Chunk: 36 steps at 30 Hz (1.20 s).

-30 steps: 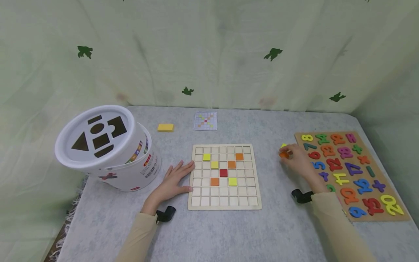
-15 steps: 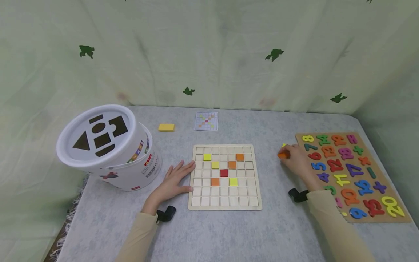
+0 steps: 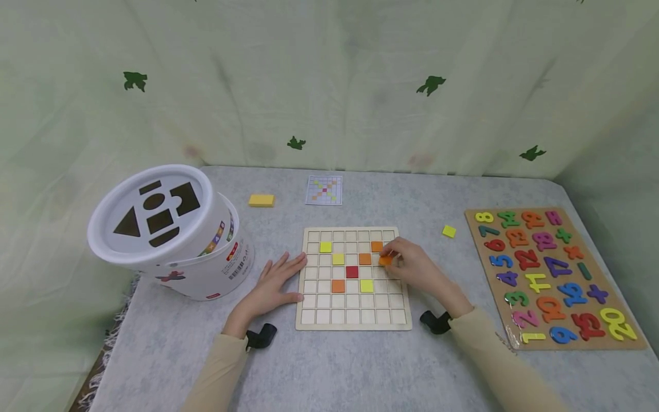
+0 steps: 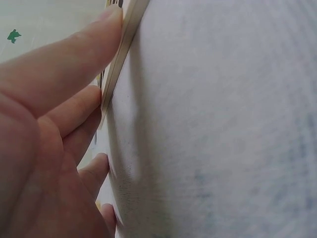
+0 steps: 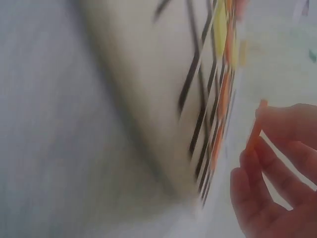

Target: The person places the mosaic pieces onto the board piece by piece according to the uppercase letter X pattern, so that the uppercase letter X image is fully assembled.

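A wooden grid board (image 3: 315,316) lies in the middle of the table, with yellow, orange and one red square tile (image 3: 352,272) in some of its cells. My left hand (image 3: 273,286) rests at the board's left edge, fingers spread and touching the rim; the left wrist view shows fingertips against the board's side (image 4: 119,64). Over the board's right side, my right hand (image 3: 414,266) pinches an orange tile (image 3: 385,261) between thumb and fingers. In the right wrist view the pinched tile is seen edge-on, apart from the board.
A single yellow tile (image 3: 449,231) lies right of the board. Farther right is a number puzzle board (image 3: 494,297). Behind the grid are a small pattern card (image 3: 324,190) and a yellow block (image 3: 261,201). A white bucket (image 3: 206,280) with a cut-out lid stands at left.
My right hand has moved left from beside the puzzle board to above the grid board, carrying the orange tile. The yellow tile is now uncovered. My left hand has stayed put.
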Tool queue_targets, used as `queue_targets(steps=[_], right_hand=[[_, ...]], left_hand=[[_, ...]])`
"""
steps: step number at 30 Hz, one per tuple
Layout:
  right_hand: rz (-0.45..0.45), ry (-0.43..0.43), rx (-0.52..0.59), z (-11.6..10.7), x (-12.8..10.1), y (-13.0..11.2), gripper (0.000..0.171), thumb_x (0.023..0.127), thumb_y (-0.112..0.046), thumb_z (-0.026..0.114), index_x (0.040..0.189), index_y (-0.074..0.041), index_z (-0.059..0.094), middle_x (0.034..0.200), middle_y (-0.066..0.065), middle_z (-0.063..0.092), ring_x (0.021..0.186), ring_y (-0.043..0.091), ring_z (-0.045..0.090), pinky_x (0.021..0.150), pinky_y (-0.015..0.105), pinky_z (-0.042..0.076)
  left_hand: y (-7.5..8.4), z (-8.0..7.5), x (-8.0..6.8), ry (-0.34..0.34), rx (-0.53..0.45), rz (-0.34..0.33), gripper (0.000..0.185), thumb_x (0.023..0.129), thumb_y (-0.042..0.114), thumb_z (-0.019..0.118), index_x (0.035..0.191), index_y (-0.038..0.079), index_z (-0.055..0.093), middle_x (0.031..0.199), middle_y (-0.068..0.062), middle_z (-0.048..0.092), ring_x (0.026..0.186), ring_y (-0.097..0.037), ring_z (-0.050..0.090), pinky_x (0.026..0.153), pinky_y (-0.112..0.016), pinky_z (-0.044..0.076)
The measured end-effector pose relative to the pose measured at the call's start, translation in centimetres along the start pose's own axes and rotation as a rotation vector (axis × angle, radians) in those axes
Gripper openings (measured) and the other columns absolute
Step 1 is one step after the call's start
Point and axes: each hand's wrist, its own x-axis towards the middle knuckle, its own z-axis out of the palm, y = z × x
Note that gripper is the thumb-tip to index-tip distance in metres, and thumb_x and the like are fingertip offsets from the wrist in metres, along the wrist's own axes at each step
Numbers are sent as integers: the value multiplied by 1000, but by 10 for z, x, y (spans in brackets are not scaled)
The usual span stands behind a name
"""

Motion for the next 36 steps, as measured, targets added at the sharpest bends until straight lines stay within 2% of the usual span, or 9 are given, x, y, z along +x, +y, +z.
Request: queue_targets(steps=[7, 14, 23, 31, 36], right_hand=[[-186, -120, -10, 31, 7, -37, 24, 77, -3, 67, 99, -9, 62, 99, -4, 57, 88, 12, 51, 77, 27, 45], [-276, -216, -45, 55, 13, -65, 19, 79, -8, 66, 98, -10, 64, 96, -4, 56, 88, 9, 50, 78, 22, 44], [-289, -284, -115, 75, 16, -79, 18, 79, -5, 64, 96, -10, 66, 95, -5, 57, 89, 9, 50, 79, 17, 42], [-307, -277, -196, 87, 14, -80, 22, 78, -2, 65, 98, -11, 65, 95, -4, 54, 92, 11, 49, 81, 17, 42], [-286, -290, -162, 85, 13, -80, 21, 80, -5, 64, 100, -12, 64, 96, -5, 54, 90, 9, 49, 80, 17, 42]], left_hand=[[0, 0, 0, -1, 6, -13, 78, 78, 34, 68, 142, 15, 28, 148, 2, 20, 136, -27, 2, 104, -50, -9], [-1, 0, 1, -5, 13, -20, 78, 78, 35, 67, 142, 15, 28, 148, 3, 20, 136, -27, 2, 104, -50, -8], [1, 0, 1, 2, 9, -29, 77, 78, 36, 68, 142, 16, 30, 147, 3, 21, 136, -27, 3, 103, -52, -8], [0, 0, -2, -5, 8, -8, 77, 79, 34, 67, 143, 15, 28, 148, 2, 21, 136, -27, 2, 104, -51, -8], [0, 0, -1, 2, 4, -2, 77, 79, 33, 68, 142, 15, 29, 147, 1, 21, 136, -28, 3, 104, -51, -8]])
